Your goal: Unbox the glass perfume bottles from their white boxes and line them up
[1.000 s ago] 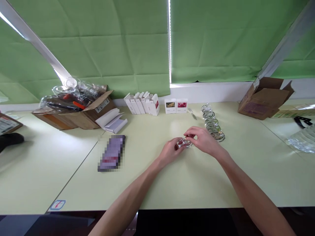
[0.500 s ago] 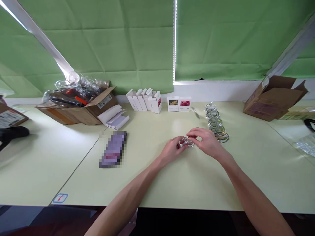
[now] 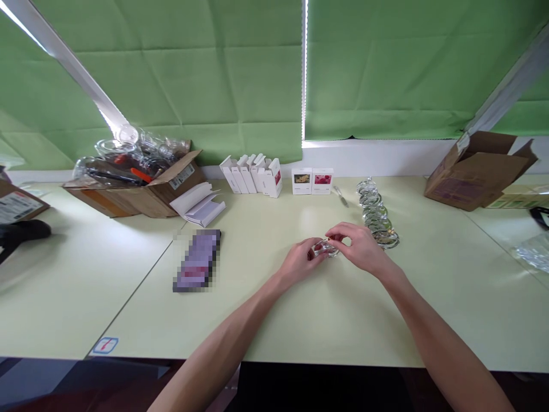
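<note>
Low over the table, my left hand [image 3: 298,262] is closed around the left side of a small clear, shiny round piece with red in it [image 3: 329,250]. Its exact kind is too small to make out. The fingers of my right hand [image 3: 358,246] are pinched at its upper edge, where a tiny gold-coloured bit shows. Just beyond the right hand lies a row of several similar clear, glassy pieces [image 3: 376,212], some with green tints. The right hand partly covers the nearest one.
Small white boxes [image 3: 246,176] stand along the back, with two picture-fronted boxes [image 3: 312,181] beside them. A slim pen-like item [image 3: 341,196] lies nearby. Left are a blurred-out phone [image 3: 197,260], folded white card [image 3: 201,207] and a filled carton [image 3: 141,191]. An open carton [image 3: 476,171] stands right.
Almost nothing differs. The right fingers shift very slightly at the upper edge of the clear round piece, while the left hand keeps its hold.
</note>
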Motion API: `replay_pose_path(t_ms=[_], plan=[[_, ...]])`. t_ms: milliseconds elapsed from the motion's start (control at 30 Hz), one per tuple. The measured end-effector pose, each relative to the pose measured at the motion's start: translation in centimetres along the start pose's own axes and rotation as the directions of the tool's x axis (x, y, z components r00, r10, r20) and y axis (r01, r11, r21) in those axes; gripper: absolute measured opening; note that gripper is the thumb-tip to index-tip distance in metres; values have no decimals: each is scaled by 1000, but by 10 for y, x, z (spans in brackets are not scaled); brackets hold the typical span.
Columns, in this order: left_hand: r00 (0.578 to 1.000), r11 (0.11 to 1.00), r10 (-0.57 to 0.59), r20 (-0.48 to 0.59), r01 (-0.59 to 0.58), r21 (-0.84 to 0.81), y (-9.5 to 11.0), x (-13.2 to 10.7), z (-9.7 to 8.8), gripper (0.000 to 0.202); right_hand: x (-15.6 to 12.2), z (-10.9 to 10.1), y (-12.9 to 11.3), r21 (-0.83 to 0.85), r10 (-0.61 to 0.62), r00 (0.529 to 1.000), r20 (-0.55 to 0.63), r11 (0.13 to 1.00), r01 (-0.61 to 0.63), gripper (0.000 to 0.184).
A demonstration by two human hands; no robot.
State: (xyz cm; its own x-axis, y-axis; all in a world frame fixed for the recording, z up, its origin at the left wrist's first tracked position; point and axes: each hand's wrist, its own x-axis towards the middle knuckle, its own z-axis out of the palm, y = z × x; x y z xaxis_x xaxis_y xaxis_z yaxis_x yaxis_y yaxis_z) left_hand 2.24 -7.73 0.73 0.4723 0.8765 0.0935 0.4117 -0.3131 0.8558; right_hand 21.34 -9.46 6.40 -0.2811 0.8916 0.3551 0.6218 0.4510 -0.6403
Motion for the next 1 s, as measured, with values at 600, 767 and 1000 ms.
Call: replay_pose_path(t_ms=[600,767,1000], plan=[[1000,1000,-1,3,1,2,0,0,0,25,7,4,-7,-99,109,994,-30,989,-111,23],[1000,1000,-10,8,10,8,2,1,0,22,7,10,-5,-178,75,995,-62,980,-85,27],[1000,1000,-9,6,9,-3,0,1,0,25,6,9,-6,-216,124,992,-8,969,-123,25]])
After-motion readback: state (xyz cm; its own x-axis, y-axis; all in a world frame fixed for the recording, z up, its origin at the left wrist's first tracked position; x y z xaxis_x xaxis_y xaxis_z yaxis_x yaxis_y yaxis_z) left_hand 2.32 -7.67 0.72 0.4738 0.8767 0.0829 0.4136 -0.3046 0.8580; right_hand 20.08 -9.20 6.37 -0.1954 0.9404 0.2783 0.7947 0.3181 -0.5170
